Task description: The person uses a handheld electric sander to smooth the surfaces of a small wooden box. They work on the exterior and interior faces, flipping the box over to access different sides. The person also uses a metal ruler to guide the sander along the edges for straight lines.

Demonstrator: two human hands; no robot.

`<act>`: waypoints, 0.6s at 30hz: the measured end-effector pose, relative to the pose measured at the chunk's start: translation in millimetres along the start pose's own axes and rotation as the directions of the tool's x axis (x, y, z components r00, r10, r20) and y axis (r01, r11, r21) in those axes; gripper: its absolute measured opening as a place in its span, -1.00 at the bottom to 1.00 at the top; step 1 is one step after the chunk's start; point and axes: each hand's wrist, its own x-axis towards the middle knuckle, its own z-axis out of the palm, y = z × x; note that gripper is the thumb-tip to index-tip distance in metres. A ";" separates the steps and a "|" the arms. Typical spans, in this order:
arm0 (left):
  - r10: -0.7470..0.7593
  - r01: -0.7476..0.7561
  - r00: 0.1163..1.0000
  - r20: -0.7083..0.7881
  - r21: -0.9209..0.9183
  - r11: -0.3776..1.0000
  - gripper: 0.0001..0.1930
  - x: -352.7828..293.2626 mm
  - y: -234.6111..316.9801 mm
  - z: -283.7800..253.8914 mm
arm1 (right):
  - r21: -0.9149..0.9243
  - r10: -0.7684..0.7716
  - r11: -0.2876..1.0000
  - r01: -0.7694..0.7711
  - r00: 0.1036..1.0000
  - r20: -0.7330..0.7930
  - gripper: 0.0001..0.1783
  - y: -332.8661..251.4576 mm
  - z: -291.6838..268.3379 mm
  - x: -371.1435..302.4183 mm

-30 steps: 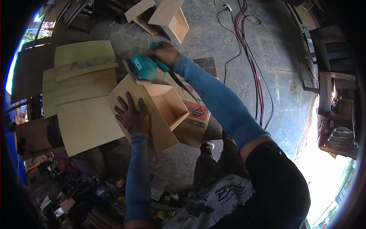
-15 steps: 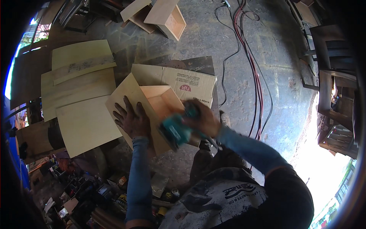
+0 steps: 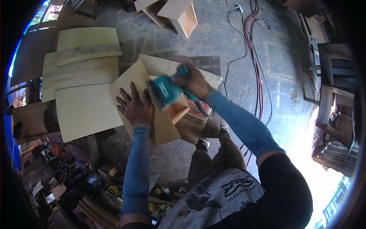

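Note:
A wooden drawer (image 3: 177,110) with a broad pale front panel (image 3: 162,131) is tilted in front of me, over a flattened cardboard box (image 3: 154,65). My left hand (image 3: 138,108) lies on the panel's face, fingers spread. My right hand (image 3: 193,82) is wrapped round the grip of a teal power sander (image 3: 167,91). The sander's base meets the panel's far right edge, beside the drawer's opening. Its body hides part of the drawer's inside, and the tool is slightly blurred.
Several pale plywood sheets (image 3: 87,110) lie to the left. More wooden drawers (image 3: 183,21) stand at the far side. Red and black cables (image 3: 252,49) run along the concrete floor on the right. Cluttered tools and scraps (image 3: 72,171) fill the lower left; dark wooden frames (image 3: 328,87) line the right.
My right hand has carried the sander away from me along the panel's edge, from its near part to its far part. My left hand stays flat on the panel.

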 end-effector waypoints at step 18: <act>-0.014 -0.002 0.997 -0.071 -0.222 0.975 -0.21 -24.1 -43.9 -7.7 | -0.883 -0.302 0.433 0.182 0.952 0.048 -0.11 -126.8 35.1 -227.9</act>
